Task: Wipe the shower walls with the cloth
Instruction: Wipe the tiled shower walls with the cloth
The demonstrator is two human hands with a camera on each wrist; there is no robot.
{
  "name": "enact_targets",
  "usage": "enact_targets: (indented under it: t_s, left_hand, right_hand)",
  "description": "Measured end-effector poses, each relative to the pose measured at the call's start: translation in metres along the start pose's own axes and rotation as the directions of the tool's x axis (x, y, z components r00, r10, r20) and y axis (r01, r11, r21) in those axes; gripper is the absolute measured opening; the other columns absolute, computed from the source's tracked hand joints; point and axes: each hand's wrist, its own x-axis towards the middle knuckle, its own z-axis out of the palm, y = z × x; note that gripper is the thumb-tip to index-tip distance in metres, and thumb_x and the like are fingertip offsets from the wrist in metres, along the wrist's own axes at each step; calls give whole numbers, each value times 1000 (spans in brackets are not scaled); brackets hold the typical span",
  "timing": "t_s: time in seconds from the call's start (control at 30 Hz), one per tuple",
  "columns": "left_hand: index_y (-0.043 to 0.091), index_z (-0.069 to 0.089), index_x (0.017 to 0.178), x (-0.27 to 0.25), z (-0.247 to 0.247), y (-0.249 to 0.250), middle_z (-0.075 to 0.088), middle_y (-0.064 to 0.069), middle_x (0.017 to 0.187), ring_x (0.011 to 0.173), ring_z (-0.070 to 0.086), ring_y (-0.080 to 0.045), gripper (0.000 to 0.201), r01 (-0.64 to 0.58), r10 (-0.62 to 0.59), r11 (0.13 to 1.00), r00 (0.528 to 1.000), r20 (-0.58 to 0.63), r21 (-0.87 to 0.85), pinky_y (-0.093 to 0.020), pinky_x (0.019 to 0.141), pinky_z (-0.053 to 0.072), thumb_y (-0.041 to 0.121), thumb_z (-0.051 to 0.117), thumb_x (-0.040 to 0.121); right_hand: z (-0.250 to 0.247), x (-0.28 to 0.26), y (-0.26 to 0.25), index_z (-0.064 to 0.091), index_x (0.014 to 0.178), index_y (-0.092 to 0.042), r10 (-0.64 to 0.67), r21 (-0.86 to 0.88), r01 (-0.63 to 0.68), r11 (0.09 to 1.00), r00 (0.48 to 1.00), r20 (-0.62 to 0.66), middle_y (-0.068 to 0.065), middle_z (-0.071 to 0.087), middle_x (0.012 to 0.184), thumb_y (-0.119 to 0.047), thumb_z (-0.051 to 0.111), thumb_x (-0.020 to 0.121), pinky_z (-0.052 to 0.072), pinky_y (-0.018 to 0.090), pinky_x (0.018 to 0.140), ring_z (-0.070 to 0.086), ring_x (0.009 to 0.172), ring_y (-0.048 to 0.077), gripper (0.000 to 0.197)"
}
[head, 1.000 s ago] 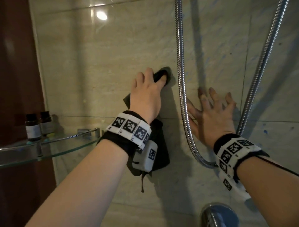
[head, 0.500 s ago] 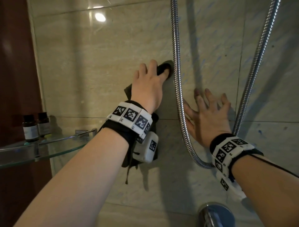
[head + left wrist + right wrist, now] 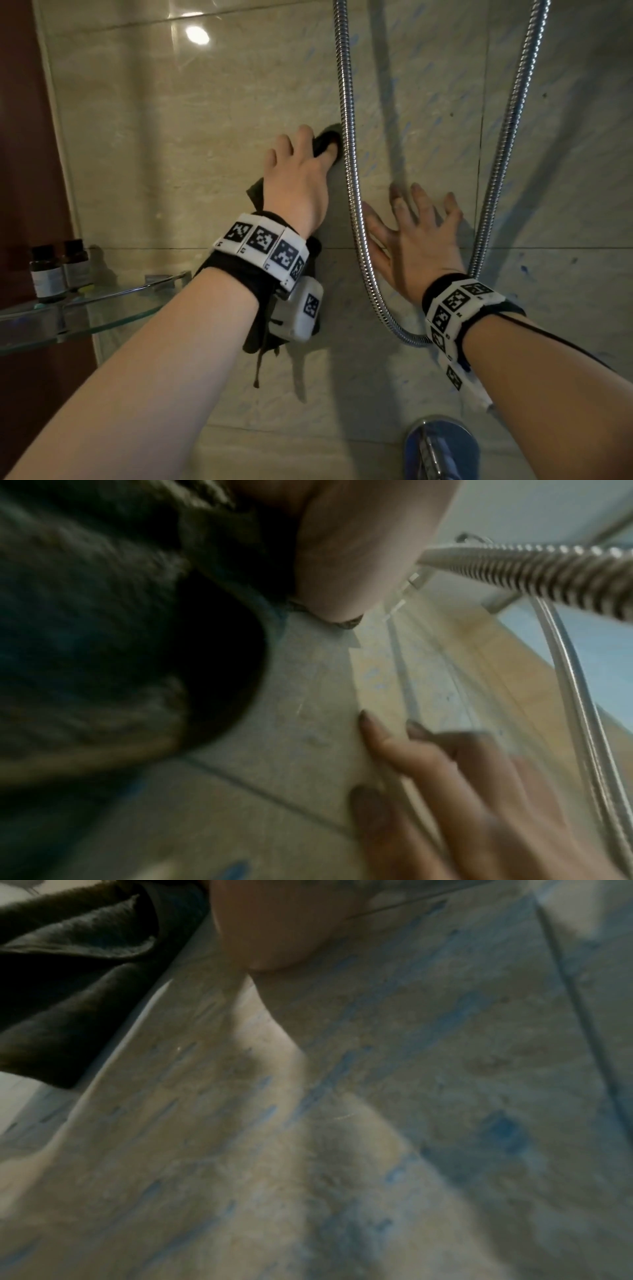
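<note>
The left hand [image 3: 301, 186] is pressing a dark cloth [image 3: 325, 142] flat against the beige tiled shower wall [image 3: 171, 144], with the fingers laid over the fabric and slightly bent at the knuckles. Whether they are gripping the cloth or only pushing it against the tile is not something the head view settles. One end of the cloth is poking out past the fingertips, right beside the left run of the metal shower hose [image 3: 349, 171]; the rest is hanging down under the palm and behind the wrist, its loose end with a thread dangling below the wrist camera. In the left wrist view the cloth [image 3: 103, 642] is filling the left side as a dark blurred mass against the wall.

The right hand [image 3: 421, 246] is resting open on the wall, fingers spread and straight, holding nothing, palm on the tile inside the loop of the hose. The thumb is lying just beside the hose's left run.

Blue smears [image 3: 503, 1129] are showing on the tiles to the right of the hose. A glass corner shelf [image 3: 102, 308] at the left is carrying two small dark bottles [image 3: 56, 269]. A chrome fitting [image 3: 442, 448] is sitting at the bottom edge.
</note>
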Motion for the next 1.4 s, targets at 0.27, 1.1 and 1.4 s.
enact_targets:
  t_s: [0.27,1.1,1.4]
  left_hand:
    - [15,36,143,5,-6,-23,32,-19,133,115,35,-39,54,160,-159,986,987,-29,37,-45,95,28,3,34,90]
    - [22,41,139,34,-15,1,31,-16,136,119,33,-38,47,181,-179,977,983,29,-111,-43,100,28,9,40,94]
    - [21,56,127,13,-2,-9,44,-17,119,103,40,-36,37,-73,66,995,992,-109,-69,-41,85,28,11,42,95]
  right_hand:
    - [-7,0,-1,44,142,-27,14,-26,-12,1000,999,52,17,53,133,-47,32,93,25,64,98,36,126,38,54]
    - [-25,1,-1,-3,150,-34,-18,-84,49,995,940,340,13,4,156,-45,15,98,6,67,107,-3,144,37,56]
    - [-19,0,-2,22,150,-32,36,-84,-16,996,970,242,13,37,148,-51,26,94,17,65,103,25,137,38,60]
